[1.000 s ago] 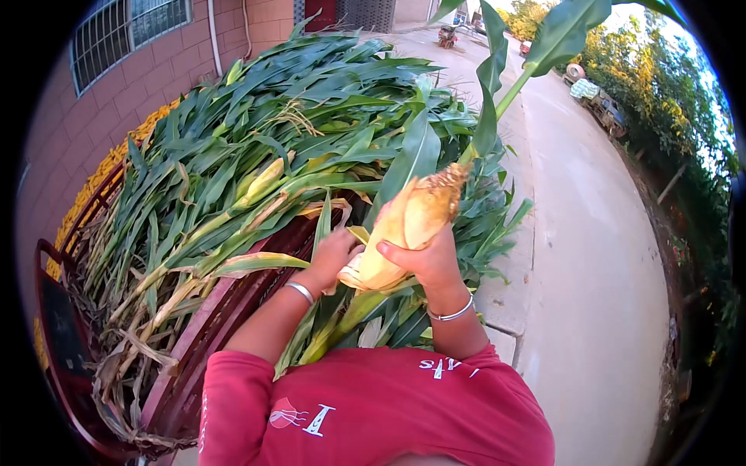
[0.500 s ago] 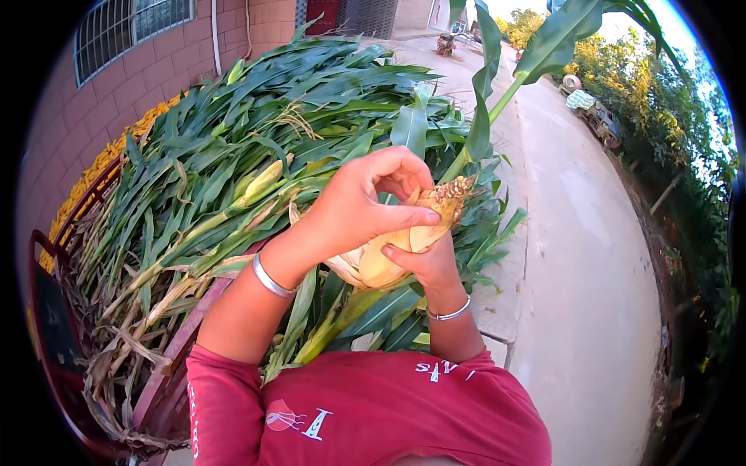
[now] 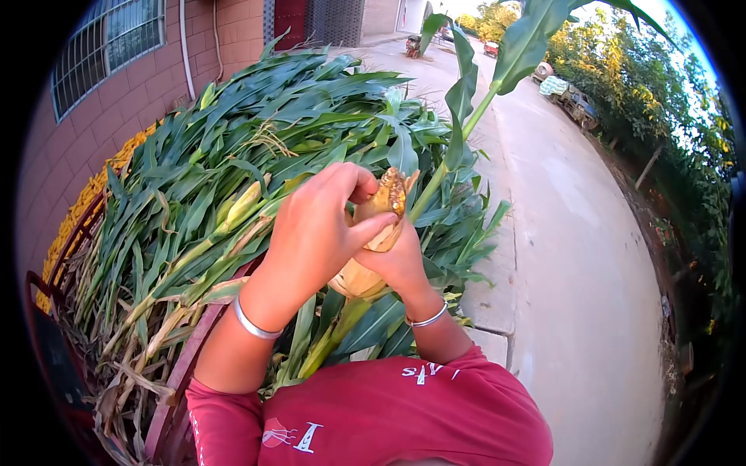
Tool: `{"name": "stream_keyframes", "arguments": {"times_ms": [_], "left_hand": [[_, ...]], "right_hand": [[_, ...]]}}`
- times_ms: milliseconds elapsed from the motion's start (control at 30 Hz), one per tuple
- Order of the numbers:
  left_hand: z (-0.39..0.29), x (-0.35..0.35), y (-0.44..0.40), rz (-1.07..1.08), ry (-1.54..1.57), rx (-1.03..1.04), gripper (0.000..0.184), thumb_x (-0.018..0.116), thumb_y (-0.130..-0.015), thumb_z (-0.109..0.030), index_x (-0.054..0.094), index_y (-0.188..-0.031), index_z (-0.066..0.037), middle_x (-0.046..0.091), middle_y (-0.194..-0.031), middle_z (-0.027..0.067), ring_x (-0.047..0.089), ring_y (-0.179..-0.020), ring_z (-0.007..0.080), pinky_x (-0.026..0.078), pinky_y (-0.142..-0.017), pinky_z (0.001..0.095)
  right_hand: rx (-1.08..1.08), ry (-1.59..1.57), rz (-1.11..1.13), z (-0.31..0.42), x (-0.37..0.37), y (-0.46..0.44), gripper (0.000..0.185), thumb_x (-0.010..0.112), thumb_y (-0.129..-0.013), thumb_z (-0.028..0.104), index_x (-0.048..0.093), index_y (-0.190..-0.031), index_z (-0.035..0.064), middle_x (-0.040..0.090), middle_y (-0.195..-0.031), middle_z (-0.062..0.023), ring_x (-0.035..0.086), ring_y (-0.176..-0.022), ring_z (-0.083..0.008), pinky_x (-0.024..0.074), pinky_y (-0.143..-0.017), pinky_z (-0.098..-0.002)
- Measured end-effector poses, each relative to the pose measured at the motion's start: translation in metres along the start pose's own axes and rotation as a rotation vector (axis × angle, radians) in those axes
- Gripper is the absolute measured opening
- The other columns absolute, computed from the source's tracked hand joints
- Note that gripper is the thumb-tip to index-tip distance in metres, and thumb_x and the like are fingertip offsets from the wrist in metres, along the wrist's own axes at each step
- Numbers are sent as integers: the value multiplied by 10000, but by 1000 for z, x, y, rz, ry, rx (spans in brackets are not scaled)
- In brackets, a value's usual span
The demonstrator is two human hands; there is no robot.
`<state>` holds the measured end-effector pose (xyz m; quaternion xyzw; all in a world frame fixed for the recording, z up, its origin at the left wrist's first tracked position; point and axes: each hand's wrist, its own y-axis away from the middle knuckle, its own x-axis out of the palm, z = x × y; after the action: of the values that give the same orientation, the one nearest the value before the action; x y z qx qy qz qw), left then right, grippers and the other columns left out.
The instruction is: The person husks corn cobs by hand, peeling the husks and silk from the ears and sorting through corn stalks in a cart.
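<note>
One heap of green cornstalks, left; my left hand, fingers pinching one corn ear near its tip, before my chest; my right hand, fingers wrapped around the ear; one pale road, right.

Outdoors, daylight, pinkish block wall at left, barred window in it, white pipe beside window, pale concrete road at right, trees along far edge, bright sky.
</note>
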<state>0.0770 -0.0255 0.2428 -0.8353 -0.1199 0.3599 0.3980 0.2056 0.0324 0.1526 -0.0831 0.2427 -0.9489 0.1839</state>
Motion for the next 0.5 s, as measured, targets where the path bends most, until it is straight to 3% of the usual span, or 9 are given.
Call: {"name": "stream_keyframes", "arguments": {"times_ms": [167, 267, 300, 367, 500], "left_hand": [[10, -3, -4, 72, 247, -85, 197, 758, -709, -17, 583, -796, 11, 574, -754, 77, 557, -649, 179, 463, -606, 259], [12, -8, 2, 157, 100, 243, 158, 721, -743, -10, 571, -793, -6, 545, -737, 90, 550, -671, 234, 454, -614, 315], [11, -12, 12, 321, 140, 228, 158, 715, -751, -20, 565, -797, -11, 552, -756, 94, 554, -711, 261, 453, -643, 329], [17, -11, 35, 366, 229, 176, 158, 711, -763, -34, 557, -798, -21, 567, -792, 90, 557, -734, 257, 454, -678, 341], [36, -6, 45, 98, 377, 183, 155, 653, -834, -49, 498, -841, -40, 598, -936, 101, 561, -900, 239, 457, -832, 358]], "right_hand": [[-59, 81, -24, 0, 2, 0, 625, 794, -648, 66, 499, -1197, 21, 611, -1066, -56, 588, -961, -136, 466, -872, -294], [-36, 2, 53, -15, -12, 0, 601, 795, -669, 95, 500, -1188, 20, 609, -1058, -38, 582, -949, -123, 465, -865, -291], [-23, -86, 100, -18, -16, 0, 591, 802, -675, 108, 504, -1178, 22, 606, -1059, -32, 580, -943, -118, 465, -863, -291], [-8, -80, 124, -19, -19, 1, 540, 807, -695, 75, 510, -1145, 35, 599, -1025, -24, 574, -928, -112, 469, -849, -286], [-18, -101, 215, -23, -19, -1, 680, 819, -655, 51, 447, -1224, 39, 564, -1111, -48, 560, -1007, -130, 456, -899, -304]]}}
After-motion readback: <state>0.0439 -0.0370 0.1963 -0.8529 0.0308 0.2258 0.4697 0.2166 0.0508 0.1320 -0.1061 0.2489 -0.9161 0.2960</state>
